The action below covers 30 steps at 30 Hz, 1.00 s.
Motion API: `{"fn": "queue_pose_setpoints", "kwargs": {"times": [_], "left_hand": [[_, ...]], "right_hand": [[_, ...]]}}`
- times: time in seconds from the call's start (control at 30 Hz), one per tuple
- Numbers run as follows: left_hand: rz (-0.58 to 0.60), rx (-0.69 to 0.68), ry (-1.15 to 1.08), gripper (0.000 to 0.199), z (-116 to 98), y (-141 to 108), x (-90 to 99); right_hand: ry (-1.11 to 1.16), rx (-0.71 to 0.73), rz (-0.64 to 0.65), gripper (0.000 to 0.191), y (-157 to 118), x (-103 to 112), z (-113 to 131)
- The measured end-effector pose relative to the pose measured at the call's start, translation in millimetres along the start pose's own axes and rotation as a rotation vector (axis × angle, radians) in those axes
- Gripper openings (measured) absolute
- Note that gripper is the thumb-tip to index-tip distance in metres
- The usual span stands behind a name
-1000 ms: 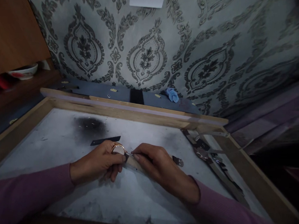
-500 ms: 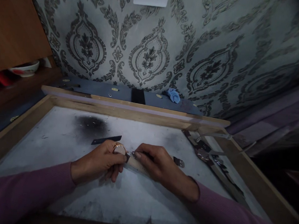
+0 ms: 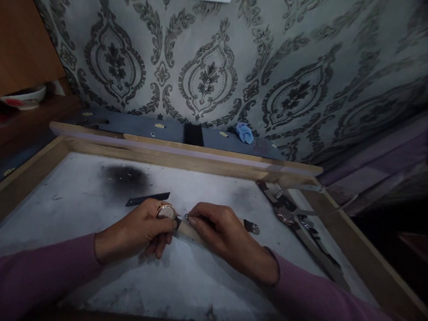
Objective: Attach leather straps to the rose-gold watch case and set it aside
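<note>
My left hand (image 3: 138,229) grips a round watch case (image 3: 166,212) with a gold-coloured rim, thumb and fingers pressed on its edge. Just right of the case, my right hand (image 3: 223,233) is closed in a pinch beside the strap end. What its fingertips hold is too small to make out. A light-coloured strap (image 3: 189,232) runs from the case under my right hand, and a dark strap piece with a buckle (image 3: 252,227) shows beyond that hand. Behind my left hand lies a dark flat strip (image 3: 147,199).
A wooden-rimmed tray (image 3: 188,157) surrounds the white work surface. Watches with long straps (image 3: 285,215) lie along its right side. Behind the tray, a crumpled blue cloth (image 3: 245,133) rests near the patterned wall. A bowl (image 3: 24,98) stands on the left shelf.
The whole view has shifted slightly, so the hands and tray appear a little further left. Both hands keep nearly the same pose around the watch.
</note>
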<state>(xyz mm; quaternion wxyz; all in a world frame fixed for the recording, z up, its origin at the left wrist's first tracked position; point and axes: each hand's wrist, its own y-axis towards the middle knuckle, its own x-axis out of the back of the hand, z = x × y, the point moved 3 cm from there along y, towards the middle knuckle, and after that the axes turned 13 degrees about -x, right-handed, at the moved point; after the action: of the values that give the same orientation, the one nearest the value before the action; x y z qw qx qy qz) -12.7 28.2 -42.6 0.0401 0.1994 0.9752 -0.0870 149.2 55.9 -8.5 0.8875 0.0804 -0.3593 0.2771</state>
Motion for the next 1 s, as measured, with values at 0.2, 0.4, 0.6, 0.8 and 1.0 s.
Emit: {"fn": "queue_pose_setpoints", "kwargs": {"times": [0.2,0.4,0.6,0.8,1.0], "left_hand": [[-0.005,0.001,0.032,0.022,-2.5,-1.1,-1.5],[-0.003,-0.003,0.023,0.022,-2.7,-0.4,-1.9],[0.002,-0.003,0.026,0.021,-1.3,0.1,-2.8],[-0.001,0.019,0.042,0.024,-0.3,-1.5,-4.3],[-0.006,0.006,0.047,0.025,-0.4,-2.5,-4.2]], "right_hand": [[-0.017,0.019,-0.010,0.018,-0.1,-0.8,0.7],[-0.042,0.043,-0.036,0.019,-1.4,-0.8,2.3],[-0.045,0.115,-0.021,0.023,-2.8,-1.4,4.2],[-0.035,0.148,-0.007,0.028,-3.6,-2.4,3.9],[-0.023,0.162,-0.001,0.028,-5.1,-6.1,1.6]]}}
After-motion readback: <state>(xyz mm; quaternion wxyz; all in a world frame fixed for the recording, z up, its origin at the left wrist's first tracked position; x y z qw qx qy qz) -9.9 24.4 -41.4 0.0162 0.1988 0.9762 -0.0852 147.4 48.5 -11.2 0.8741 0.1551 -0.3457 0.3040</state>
